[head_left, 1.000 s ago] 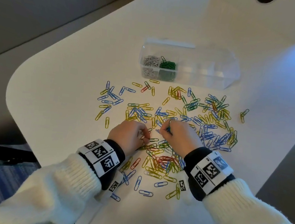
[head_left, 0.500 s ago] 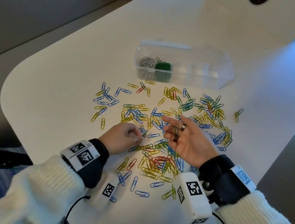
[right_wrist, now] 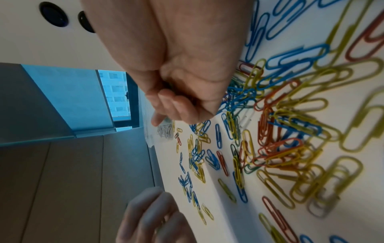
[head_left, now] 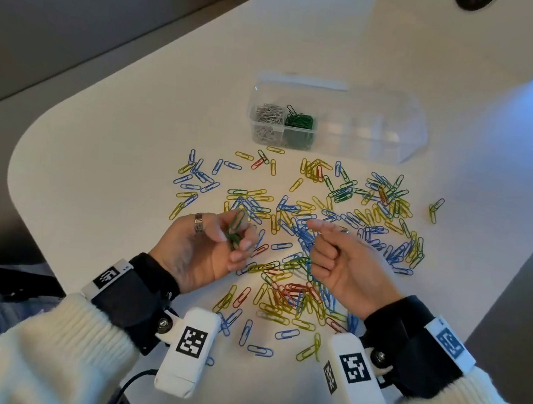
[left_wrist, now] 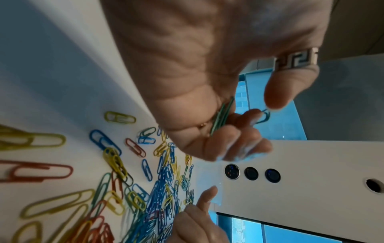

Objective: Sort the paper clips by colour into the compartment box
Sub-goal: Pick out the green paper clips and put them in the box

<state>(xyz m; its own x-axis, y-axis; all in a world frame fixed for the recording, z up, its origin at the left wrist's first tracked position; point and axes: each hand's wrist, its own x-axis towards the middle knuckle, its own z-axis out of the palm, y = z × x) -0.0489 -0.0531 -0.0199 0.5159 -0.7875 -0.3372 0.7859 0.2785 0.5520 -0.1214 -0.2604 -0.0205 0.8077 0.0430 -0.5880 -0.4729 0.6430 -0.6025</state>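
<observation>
Plainly, no readable writing shows anywhere; the only markings are black-and-white square code tags (head_left: pixel 192 342) on the white wrist units and cuffs, and a key-pattern band ring (left_wrist: pixel 296 57) on the left hand. The left hand (head_left: pixel 206 248) is turned palm up above the worktop (head_left: pixel 105 150), its fingers (left_wrist: pixel 228 144) curled round a small bunch of green paper clips (head_left: pixel 235 228), thin bent wire with a glossy coating; in the left wrist view one more green clip sticks out past the fingertips. The right hand (head_left: pixel 344 264), just beside the left, is also palm up with its fingers folded into the palm and the forefinger stretched toward the left hand; whether it grips anything I cannot tell, since the right wrist view shows only a closed fist. Below and beyond both hands lies the loose scatter of paper clips (head_left: pixel 305 226), blue, yellow, red and green, flat on the smooth white worktop, thickest between the two wrists. Farther out from the hands stands the compartment box (head_left: pixel 384 122), clear plastic with rounded corners; its leftmost cell holds silver clips (head_left: pixel 270 116), the next cell green clips (head_left: pixel 299 122).
</observation>
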